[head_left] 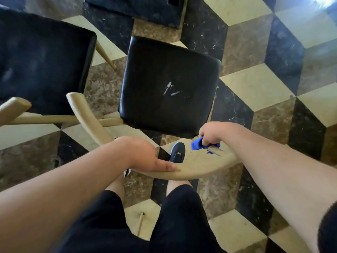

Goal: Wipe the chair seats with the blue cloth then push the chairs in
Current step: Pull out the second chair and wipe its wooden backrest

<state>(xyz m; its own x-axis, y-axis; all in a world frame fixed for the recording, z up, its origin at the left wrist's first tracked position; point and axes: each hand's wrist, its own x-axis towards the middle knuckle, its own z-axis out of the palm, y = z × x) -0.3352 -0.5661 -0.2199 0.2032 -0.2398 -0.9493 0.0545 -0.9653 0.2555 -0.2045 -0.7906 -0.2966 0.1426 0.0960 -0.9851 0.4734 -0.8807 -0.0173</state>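
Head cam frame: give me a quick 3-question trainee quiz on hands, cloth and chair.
1. True or false: both hands rest on the curved wooden backrest of the middle chair.
2. Which hand holds the blue cloth? A) left B) right C) neither
3. Fill in: the black seat of the middle chair shows pale ____ near its centre.

Key
1. True. The left hand lies flat on the rail, thumb along it; the right hand grips it further along.
2. B. The cloth is bunched in the right fingers against the rail.
3. Marks (whitish scuffs or smears; which, cannot be told).
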